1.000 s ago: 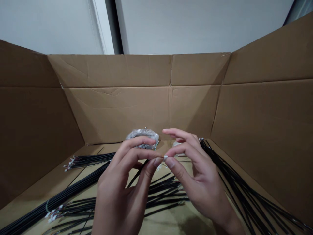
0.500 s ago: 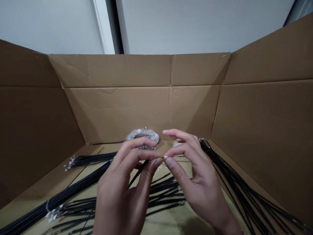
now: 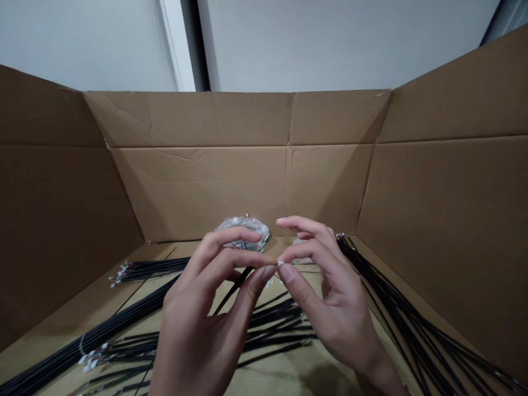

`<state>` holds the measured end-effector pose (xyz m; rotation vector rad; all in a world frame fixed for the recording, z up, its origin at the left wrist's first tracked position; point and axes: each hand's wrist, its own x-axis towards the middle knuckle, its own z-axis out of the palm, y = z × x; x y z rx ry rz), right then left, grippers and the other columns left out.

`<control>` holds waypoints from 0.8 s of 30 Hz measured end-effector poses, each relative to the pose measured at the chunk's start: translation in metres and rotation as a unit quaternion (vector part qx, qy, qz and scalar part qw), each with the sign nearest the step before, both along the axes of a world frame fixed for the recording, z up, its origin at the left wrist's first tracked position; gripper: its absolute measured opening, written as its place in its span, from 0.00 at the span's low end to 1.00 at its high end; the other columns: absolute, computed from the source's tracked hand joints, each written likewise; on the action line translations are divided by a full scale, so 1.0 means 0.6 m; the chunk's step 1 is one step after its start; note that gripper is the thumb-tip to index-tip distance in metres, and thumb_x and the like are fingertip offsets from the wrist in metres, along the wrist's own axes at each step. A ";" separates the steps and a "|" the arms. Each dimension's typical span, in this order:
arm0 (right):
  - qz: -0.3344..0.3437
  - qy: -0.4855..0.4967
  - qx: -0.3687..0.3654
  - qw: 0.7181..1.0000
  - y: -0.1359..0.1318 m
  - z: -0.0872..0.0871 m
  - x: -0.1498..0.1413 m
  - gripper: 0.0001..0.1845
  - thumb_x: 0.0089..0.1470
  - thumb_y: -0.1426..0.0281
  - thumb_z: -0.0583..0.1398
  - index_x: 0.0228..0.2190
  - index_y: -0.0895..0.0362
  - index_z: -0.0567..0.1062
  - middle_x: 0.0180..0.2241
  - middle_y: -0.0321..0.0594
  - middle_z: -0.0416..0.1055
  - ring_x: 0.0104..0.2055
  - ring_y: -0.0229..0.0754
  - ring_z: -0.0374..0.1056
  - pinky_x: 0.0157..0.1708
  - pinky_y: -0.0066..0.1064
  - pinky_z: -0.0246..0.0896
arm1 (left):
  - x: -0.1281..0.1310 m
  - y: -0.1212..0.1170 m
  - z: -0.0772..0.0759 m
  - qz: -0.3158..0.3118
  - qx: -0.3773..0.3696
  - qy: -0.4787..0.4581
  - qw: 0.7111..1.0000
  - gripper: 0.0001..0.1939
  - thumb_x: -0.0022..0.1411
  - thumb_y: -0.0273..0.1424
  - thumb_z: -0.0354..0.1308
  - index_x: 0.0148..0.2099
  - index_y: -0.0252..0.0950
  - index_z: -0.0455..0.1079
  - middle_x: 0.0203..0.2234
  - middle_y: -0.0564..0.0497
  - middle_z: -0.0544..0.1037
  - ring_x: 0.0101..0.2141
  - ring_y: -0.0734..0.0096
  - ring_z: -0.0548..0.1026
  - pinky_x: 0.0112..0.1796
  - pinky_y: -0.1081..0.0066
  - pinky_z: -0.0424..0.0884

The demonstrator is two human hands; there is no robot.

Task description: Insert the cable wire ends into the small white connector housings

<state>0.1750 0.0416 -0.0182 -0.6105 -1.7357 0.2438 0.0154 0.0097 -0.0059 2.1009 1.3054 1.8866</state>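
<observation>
Between thumb and index finger, my left hand (image 3: 214, 302) pinches the end of a black cable (image 3: 233, 289), whose length runs down behind the thumb. My right hand (image 3: 330, 291) has its thumb and index finger closed on a small white connector (image 3: 280, 263) at the cable's tip. The fingertips of both hands almost meet, and the thin wires between them are mostly hidden. The other fingers of each hand are raised and loosely bent. Below the hands lie several black cables (image 3: 272, 335), partly covered by my left hand.
Cardboard walls (image 3: 198, 187) enclose the work surface. A tied bundle of black cables (image 3: 124, 322) lies at left, with a shorter group (image 3: 152, 268) behind it. More long cables (image 3: 408, 324) run along the right. A clear plastic bag (image 3: 247, 228) sits at the back.
Both hands keep their pinch at nearly the same spot. My left hand has shifted slightly left at the wrist; the view has moved a little.
</observation>
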 end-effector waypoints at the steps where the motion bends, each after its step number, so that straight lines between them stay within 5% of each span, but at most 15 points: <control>1: 0.003 0.002 -0.003 1.000 0.001 0.000 0.000 0.06 0.65 0.73 0.62 0.38 0.49 0.75 0.57 0.36 0.73 0.61 0.43 0.67 0.61 0.40 0.61 | -0.003 0.001 0.001 -0.007 -0.008 0.001 1.000 0.09 0.69 0.28 0.63 0.37 0.48 0.78 0.46 0.58 0.80 0.46 0.73 0.80 0.43 0.77 0.76; 8: 0.015 0.034 -0.019 0.999 -0.001 0.001 0.006 0.05 0.63 0.72 0.64 0.36 0.48 0.77 0.57 0.35 0.74 0.61 0.44 0.67 0.62 0.41 0.61 | -0.018 0.002 0.004 -0.072 -0.049 -0.005 0.996 0.10 0.68 0.27 0.63 0.43 0.51 0.82 0.48 0.56 0.82 0.47 0.73 0.81 0.36 0.85 0.78; 14: 0.056 0.054 -0.067 0.995 0.001 0.005 0.013 0.05 0.65 0.69 0.64 0.35 0.48 0.78 0.58 0.36 0.75 0.64 0.47 0.67 0.63 0.46 0.61 | -0.020 0.004 0.010 -0.145 -0.073 -0.007 0.987 0.10 0.69 0.30 0.61 0.40 0.51 0.84 0.46 0.53 0.83 0.34 0.73 0.82 0.26 0.82 0.78; 24: 0.058 0.070 -0.137 0.986 -0.006 0.013 0.015 0.06 0.63 0.66 0.66 0.31 0.48 0.79 0.56 0.35 0.79 0.60 0.47 0.73 0.62 0.45 0.66 | -0.019 0.019 0.012 -0.161 -0.106 -0.033 0.981 0.08 0.64 0.29 0.65 0.32 0.43 0.82 0.44 0.50 0.83 0.27 0.77 0.78 0.25 0.80 0.77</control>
